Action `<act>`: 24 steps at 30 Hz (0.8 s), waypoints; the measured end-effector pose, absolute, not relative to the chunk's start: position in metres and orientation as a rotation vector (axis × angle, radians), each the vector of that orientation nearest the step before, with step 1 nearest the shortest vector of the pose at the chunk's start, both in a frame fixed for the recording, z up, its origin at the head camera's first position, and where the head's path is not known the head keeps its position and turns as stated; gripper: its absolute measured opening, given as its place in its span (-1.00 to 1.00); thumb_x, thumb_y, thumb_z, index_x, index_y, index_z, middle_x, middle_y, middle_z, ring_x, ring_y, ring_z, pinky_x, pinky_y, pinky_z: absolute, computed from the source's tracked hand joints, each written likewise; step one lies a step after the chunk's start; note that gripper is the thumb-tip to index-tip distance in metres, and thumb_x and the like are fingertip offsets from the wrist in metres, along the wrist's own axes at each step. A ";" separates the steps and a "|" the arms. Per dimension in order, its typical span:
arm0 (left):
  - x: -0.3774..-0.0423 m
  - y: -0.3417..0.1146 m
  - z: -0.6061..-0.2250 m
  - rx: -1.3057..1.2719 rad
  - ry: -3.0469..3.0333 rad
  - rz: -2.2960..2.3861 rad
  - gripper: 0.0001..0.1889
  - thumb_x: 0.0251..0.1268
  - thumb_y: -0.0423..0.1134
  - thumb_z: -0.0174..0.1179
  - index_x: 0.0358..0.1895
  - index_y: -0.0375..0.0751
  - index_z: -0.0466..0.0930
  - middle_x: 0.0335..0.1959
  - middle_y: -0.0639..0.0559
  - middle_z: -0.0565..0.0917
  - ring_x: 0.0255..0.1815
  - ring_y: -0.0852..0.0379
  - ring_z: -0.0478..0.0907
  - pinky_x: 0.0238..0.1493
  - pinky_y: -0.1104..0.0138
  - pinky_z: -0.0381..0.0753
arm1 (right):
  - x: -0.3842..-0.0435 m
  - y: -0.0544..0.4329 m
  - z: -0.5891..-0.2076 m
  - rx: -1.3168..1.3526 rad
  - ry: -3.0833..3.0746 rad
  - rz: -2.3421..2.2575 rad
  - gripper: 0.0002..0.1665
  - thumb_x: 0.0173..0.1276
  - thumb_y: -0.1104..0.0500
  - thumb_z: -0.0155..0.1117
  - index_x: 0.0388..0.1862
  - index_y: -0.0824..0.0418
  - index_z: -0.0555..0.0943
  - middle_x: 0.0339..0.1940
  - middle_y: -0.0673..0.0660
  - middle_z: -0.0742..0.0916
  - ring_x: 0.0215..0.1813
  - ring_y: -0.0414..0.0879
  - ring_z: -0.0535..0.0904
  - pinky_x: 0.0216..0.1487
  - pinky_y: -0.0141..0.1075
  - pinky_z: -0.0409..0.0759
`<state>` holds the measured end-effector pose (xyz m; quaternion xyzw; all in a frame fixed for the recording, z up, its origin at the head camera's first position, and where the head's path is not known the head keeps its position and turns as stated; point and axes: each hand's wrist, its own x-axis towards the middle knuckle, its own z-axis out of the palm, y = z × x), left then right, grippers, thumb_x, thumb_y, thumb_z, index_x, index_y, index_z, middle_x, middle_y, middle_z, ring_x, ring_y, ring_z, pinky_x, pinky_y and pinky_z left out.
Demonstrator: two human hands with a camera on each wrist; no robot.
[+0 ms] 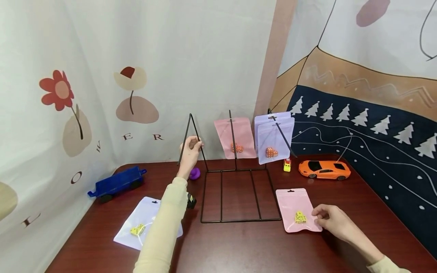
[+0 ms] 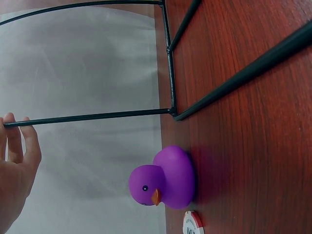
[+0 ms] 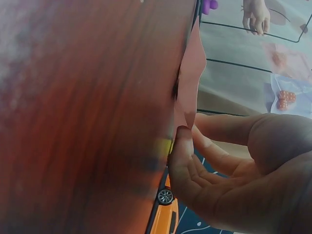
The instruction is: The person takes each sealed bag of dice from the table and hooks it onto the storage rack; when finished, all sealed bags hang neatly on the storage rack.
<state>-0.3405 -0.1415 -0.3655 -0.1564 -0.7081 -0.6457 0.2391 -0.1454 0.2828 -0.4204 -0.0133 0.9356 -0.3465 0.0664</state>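
A black wire rack point(image 1: 239, 220) stands in the middle of the table. My left hand point(image 1: 190, 153) grips its left upright with the fingertips, high above the base. At the right, my right hand point(image 1: 336, 222) pinches the lower right edge of a pink zip bag point(image 1: 288, 206) holding yellow dice point(image 1: 300, 217). In the right wrist view, thumb and fingers meet on that bag's edge point(image 3: 190, 73). A pink bag point(image 1: 242, 131) with orange dice hangs from the rack's middle prong. Two lilac bags point(image 1: 281, 138), the front one with orange dice, hang on the right prong.
A lilac bag point(image 1: 124, 235) with yellow dice lies at the left, partly behind the left sleeve. A blue trailer point(image 1: 117, 182) sits further left. Behind the rack's left side is a purple rubber duck point(image 2: 175, 178) near a chip point(image 2: 193, 223). An orange toy car point(image 1: 324, 169) stands back right.
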 end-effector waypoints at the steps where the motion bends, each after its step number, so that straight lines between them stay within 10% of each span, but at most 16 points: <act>1: -0.340 -0.142 -0.365 -0.425 -1.942 -1.764 -0.82 0.27 -0.52 0.15 -0.15 -0.63 0.48 -0.26 -0.50 0.59 -0.22 -0.38 0.56 -0.29 0.29 0.61 | -0.145 0.282 -0.420 -0.037 2.817 -1.056 -0.83 0.17 0.45 0.25 -0.23 0.33 0.59 -0.47 0.06 0.55 -0.40 -0.07 0.44 -0.50 -0.35 0.42; 24: -0.338 -0.141 -0.363 -0.432 -1.948 -1.808 -0.82 0.26 -0.56 0.13 -0.14 -0.67 0.45 -0.21 -0.59 0.55 -0.17 -0.44 0.54 -0.22 0.17 0.62 | -0.143 0.275 -0.415 -0.011 2.793 -1.289 -0.75 0.21 0.49 0.21 -0.11 0.38 0.58 -0.23 0.20 0.62 -0.33 -0.04 0.55 -0.46 -0.36 0.56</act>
